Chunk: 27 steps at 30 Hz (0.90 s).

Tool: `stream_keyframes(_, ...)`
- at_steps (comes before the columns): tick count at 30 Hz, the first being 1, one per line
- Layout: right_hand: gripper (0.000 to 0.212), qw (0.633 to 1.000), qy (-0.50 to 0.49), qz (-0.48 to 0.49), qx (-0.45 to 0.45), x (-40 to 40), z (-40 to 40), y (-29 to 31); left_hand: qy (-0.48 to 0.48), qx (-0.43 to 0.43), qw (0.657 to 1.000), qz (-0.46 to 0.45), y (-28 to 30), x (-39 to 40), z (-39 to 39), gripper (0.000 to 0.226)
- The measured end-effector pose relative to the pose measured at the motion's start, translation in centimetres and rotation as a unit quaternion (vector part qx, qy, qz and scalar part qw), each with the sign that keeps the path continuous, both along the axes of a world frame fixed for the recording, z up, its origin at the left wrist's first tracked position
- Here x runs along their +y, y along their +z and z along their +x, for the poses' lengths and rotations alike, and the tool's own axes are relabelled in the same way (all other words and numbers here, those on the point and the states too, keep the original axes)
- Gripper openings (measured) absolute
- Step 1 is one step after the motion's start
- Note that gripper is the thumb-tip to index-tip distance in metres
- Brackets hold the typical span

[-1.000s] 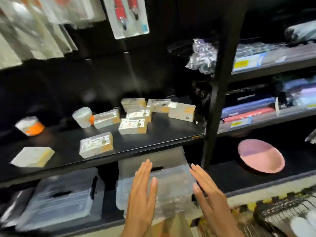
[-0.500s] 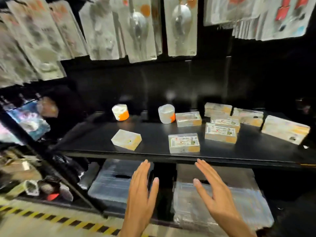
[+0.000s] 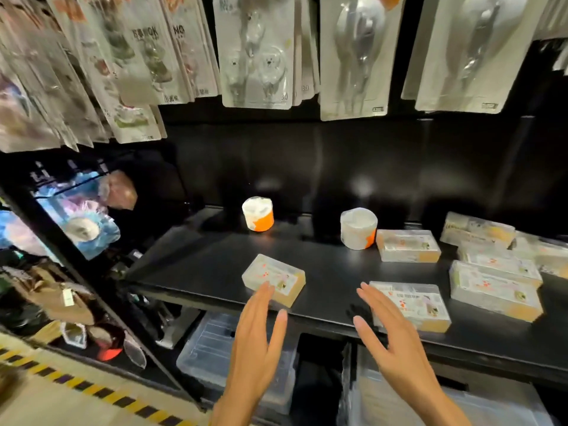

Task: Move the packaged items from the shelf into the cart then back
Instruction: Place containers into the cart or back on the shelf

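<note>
Reaching toward the black shelf [image 3: 196, 265], I have both hands flat-fingered and holding nothing. My left hand [image 3: 256, 339] has its fingertips at the lower edge of the angled packet [image 3: 273, 279] in the centre of the frame; whether they touch it I cannot tell. That packet's long axis runs from upper left to lower right. My right hand [image 3: 390, 336] overlaps the second packet [image 3: 412, 304], just right of centre, lying roughly level. Each hand looks nearest its own packet. No cart is in view.

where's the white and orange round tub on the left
In the head view, the white and orange round tub stands at the back left of the black shelf, left of the other white round tub.
</note>
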State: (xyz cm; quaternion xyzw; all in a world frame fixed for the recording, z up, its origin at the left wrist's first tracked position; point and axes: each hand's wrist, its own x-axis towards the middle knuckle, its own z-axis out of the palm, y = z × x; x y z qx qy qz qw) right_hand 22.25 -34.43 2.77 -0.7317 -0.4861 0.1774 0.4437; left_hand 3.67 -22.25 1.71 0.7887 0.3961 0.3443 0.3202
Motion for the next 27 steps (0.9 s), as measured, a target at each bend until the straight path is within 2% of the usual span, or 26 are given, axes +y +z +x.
stream_keyframes(8, 0.055, 0.999, -0.038, 0.005, -0.014, 8.6, 3.3, -0.6, 0.001, 0.046, 0.998, 0.033, -0.5, 10.8, 1.6, 0.059)
stream_keyframes(15, 0.057, 0.996, -0.092, -0.007, 0.006, 13.6, 4.3, -1.3, -0.008, 0.064, 0.998, -0.025, -1.6, 19.2, 2.8, 0.056)
stream_keyframes(20, 0.058, 0.989, -0.149, -0.026, 0.002, 16.5, 3.6, -2.4, -0.011, 0.106, 0.994, -0.024, -3.2, 26.8, 4.4, 0.067)
stream_keyframes(23, 0.058, 0.982, -0.188, -0.033, 0.019, 17.7, 3.1, -2.9, -0.015, 0.092, 0.994, -0.055, -3.7, 30.7, 5.9, 0.080)
stream_keyframes(27, 0.057, 0.972, -0.229, -0.043, 0.026, 19.0, 3.1, -3.6, -0.016, 0.032, 0.994, -0.104, -4.5, 35.3, 8.4, 0.091)
